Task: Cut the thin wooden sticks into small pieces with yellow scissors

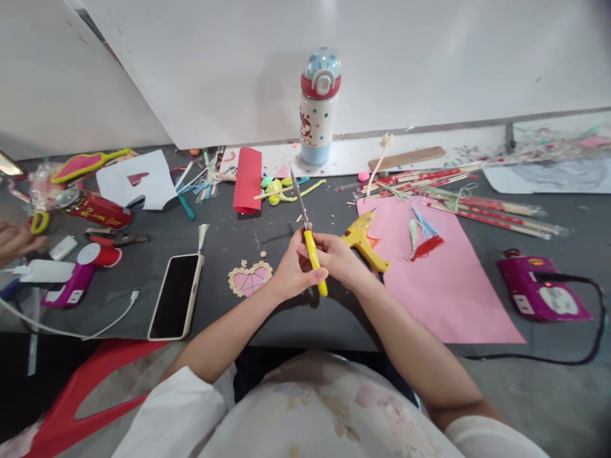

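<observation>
Yellow-handled scissors (308, 238): one pair, blades together and pointing up and away, held above the dark table (267, 318) near its front edge. Left hand (293, 270): fingers curled tight about the yellow handle, thumb side up. Right hand (337, 257): also closed, fingers folded against the handle from the other side, touching the left hand. Neither hand spread.

Counted on the table:
- One phone (175, 296), screen up, left of the hands.
- One heart shape (249, 278), pink with a pale beaded edge, lying between phone and left hand.
- One yellow glue gun (363, 240), just beyond the right hand, resting partly on the pink sheet (443, 286).
- One pink sheet, flat, right of the hands.
- One red paper (247, 180), curled, farther back.
- One bottle (319, 105), upright, white with dots and a red-and-blue top, at the rear by the wall.
- Two purple devices: one (541, 296) at the right with a black cable, one (71, 286) at the left.
- Bundle of red patterned sticks (477, 197) at rear right; number not countable.

Another person's hand (16, 238) at far left edge; grip not discernible.
</observation>
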Demonstrator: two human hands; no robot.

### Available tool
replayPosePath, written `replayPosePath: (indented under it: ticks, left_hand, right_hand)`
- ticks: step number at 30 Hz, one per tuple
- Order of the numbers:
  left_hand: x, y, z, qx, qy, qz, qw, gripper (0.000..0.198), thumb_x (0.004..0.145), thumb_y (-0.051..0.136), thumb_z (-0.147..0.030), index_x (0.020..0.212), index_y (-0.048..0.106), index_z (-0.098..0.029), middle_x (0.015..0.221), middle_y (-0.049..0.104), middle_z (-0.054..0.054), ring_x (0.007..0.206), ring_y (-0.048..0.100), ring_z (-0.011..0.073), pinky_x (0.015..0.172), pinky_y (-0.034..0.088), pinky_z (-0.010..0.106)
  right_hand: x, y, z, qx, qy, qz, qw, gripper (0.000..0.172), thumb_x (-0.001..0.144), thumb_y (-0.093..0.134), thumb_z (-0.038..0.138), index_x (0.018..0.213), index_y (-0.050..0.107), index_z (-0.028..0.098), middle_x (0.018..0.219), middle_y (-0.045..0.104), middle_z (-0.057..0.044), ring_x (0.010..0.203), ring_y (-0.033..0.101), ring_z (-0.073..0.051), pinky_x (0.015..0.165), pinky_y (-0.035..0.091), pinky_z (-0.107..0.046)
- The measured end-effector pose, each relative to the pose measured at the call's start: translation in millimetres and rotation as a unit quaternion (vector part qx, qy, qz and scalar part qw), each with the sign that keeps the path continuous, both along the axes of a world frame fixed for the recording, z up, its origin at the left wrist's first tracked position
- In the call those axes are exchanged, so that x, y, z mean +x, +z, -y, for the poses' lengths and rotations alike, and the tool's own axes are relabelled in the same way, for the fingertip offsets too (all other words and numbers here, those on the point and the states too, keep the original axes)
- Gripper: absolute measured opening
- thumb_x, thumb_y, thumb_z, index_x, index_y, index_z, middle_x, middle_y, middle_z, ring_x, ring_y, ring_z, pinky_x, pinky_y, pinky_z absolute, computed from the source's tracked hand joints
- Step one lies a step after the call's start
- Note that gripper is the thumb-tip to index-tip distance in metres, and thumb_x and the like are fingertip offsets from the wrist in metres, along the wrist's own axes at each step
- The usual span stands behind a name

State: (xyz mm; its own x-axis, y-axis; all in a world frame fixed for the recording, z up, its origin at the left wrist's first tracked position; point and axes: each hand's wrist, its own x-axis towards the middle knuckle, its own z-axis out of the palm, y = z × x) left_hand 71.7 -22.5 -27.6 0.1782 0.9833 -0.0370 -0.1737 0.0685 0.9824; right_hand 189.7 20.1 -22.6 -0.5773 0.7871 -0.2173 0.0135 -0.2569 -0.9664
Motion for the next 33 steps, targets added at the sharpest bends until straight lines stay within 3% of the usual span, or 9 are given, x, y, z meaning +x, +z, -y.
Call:
replayPosePath:
  ticks: [7,19,25,33]
  left_hand:
    - [-2.9,-5.1,-3.3,0.005,-0.006,0.008,1.0,0.095,0.056,0.072,-0.058,0.13,0.027,-0.019,0.125,0.047,0.014,0.112,0.052,0.0283,0.093,0.046,0.042]
    - [-3.9,-8.0,-2.0,0.02,0.009,0.018,1.0,0.095,0.054,0.074,-0.057,0.13,0.031,-0.022,0.124,0.048,0.013,0.11,0.054,0.0271,0.093,0.046,0.041]
    - [-4.2,-9.1,-0.6,0.02,0.011,0.028,0.999,0.092,0.054,0.075,-0.056,0.128,0.033,-0.022,0.123,0.049,0.012,0.107,0.056,0.0248,0.091,0.047,0.038]
    - [-5.1,-8.6,-1.8,0.032,0.01,0.017,0.999,0.093,0.055,0.074,-0.058,0.129,0.032,-0.022,0.124,0.048,0.013,0.108,0.055,0.0263,0.091,0.047,0.04]
  right_hand:
    - [-0.3,-3.0,-2.5,-0.02,0.009,0.008,1.0,0.024,0.069,0.063,0.031,0.087,0.061,0.014,0.083,0.063,-0.003,0.074,0.059,-0.015,0.069,0.047,-0.027]
    - [1.3,-3.2,-2.6,0.123,0.012,0.097,0.988,0.023,0.072,0.059,0.037,0.071,0.06,0.014,0.077,0.058,-0.002,0.065,0.051,-0.012,0.056,0.039,-0.023]
    - [0.6,-3.8,-1.0,0.139,0.0,0.102,0.985,0.025,0.069,0.063,0.039,0.064,0.058,0.016,0.071,0.057,-0.001,0.063,0.05,-0.013,0.055,0.038,-0.024]
    - [-0.9,-4.8,0.0,0.13,-0.006,0.099,0.986,0.022,0.071,0.061,0.037,0.069,0.06,0.016,0.071,0.059,-0.002,0.064,0.052,-0.014,0.057,0.04,-0.026]
